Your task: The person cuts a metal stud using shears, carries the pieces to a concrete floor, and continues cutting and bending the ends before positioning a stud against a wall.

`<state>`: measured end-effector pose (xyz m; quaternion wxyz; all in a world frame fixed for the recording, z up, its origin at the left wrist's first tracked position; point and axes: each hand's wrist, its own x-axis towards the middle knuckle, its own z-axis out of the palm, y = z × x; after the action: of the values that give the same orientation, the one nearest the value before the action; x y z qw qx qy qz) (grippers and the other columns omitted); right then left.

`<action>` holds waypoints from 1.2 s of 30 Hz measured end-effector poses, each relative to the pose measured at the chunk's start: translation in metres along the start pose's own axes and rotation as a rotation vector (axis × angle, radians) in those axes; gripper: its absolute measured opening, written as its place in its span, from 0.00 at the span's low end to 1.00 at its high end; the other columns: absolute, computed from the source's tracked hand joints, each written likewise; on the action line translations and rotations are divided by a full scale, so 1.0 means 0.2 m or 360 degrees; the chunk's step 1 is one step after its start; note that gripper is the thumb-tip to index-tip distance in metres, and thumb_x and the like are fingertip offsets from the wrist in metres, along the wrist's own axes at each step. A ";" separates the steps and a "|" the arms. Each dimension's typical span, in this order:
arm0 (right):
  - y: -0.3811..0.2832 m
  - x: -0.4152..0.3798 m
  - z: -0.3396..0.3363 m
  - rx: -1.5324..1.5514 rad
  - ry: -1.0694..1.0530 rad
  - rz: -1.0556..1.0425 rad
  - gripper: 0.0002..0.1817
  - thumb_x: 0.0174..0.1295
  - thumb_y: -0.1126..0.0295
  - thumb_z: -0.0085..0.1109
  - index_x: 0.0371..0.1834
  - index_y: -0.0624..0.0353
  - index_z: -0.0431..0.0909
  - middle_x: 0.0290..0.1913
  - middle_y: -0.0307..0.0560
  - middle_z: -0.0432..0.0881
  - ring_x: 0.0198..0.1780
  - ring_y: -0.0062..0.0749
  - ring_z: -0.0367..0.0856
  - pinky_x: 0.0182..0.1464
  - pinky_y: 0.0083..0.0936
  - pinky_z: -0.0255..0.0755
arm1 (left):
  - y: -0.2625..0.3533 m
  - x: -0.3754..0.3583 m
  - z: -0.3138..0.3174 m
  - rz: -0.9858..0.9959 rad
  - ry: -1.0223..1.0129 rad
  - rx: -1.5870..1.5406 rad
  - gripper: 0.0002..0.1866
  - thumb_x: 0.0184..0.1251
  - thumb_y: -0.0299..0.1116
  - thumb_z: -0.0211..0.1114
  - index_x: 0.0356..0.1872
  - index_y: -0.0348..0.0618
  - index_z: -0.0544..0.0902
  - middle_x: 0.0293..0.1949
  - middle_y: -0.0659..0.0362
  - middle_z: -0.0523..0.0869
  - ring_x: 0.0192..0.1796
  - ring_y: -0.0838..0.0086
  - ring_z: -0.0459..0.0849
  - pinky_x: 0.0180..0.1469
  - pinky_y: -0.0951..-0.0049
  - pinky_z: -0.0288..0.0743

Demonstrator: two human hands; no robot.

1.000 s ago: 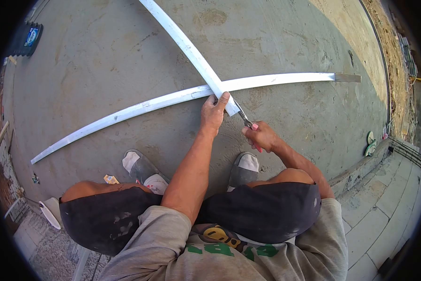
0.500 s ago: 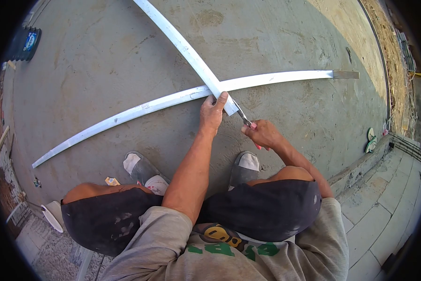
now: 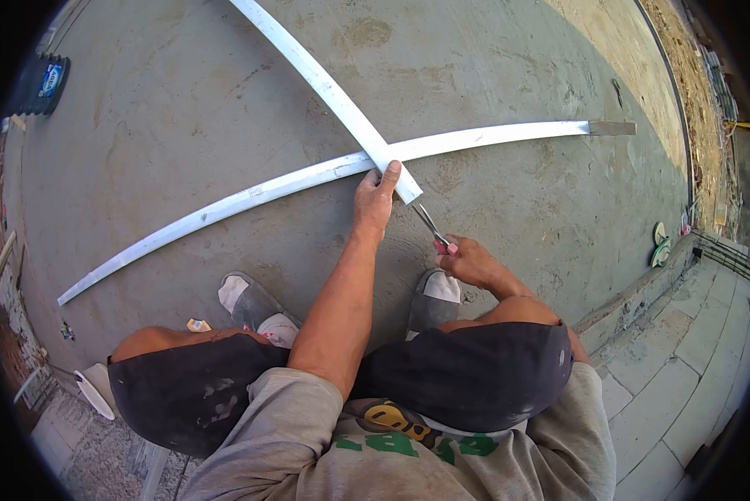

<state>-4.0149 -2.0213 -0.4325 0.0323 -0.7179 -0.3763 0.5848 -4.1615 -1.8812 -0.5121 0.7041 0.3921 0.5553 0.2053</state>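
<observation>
1. A long white strip (image 3: 325,88) is laid diagonally across a second one, its near end pinned under the left hand (image 3: 375,199).
2. The second white strip (image 3: 250,196) is laid flat on the concrete.
3. Metal pliers (image 3: 431,225) with pink handles are gripped in the right hand (image 3: 468,260), their tip just beside the first strip's end.

A dark container (image 3: 39,83) stands at the far left of the concrete floor (image 3: 183,125). A small wrapper (image 3: 196,325) lies on it nearer. Green discs (image 3: 660,249) lie at its right edge, beside paving slabs (image 3: 684,392).
</observation>
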 end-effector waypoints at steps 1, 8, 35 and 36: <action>0.03 0.04 0.05 -0.0199 0.0136 -0.0048 0.17 0.62 0.61 0.57 0.46 0.63 0.74 0.42 0.59 0.82 0.44 0.50 0.83 0.48 0.43 0.75 | 0.00 0.00 0.00 -0.0035 -0.0027 -0.0031 0.38 0.62 0.68 0.62 0.49 0.36 0.82 0.37 0.59 0.82 0.41 0.73 0.78 0.44 0.71 0.72; -0.02 0.11 0.16 -0.0428 0.0549 -0.0084 0.19 0.63 0.61 0.57 0.51 0.63 0.72 0.47 0.63 0.81 0.49 0.58 0.82 0.50 0.48 0.75 | -0.09 0.03 -0.03 -0.0227 -0.0241 -0.0479 0.36 0.67 0.68 0.53 0.55 0.43 0.78 0.44 0.58 0.84 0.43 0.76 0.79 0.45 0.74 0.68; -0.11 0.17 0.13 -0.0586 0.0576 -0.0143 0.17 0.66 0.63 0.49 0.46 0.69 0.69 0.41 0.68 0.82 0.44 0.60 0.83 0.48 0.49 0.76 | -0.07 0.01 -0.04 -0.0267 -0.0300 -0.0772 0.42 0.57 0.71 0.63 0.55 0.39 0.77 0.46 0.58 0.83 0.47 0.74 0.82 0.48 0.74 0.76; -0.11 0.16 0.13 -0.0586 0.0566 -0.0134 0.17 0.66 0.63 0.49 0.46 0.69 0.70 0.41 0.68 0.82 0.44 0.60 0.84 0.48 0.49 0.76 | -0.07 0.01 -0.04 -0.0280 -0.0294 -0.0765 0.42 0.57 0.71 0.63 0.54 0.39 0.77 0.46 0.58 0.83 0.47 0.74 0.82 0.48 0.74 0.76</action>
<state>-4.0472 -1.9964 -0.4559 -0.0090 -0.7869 -0.4944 0.3691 -4.1702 -1.8860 -0.5239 0.8397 0.1811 0.4561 0.2326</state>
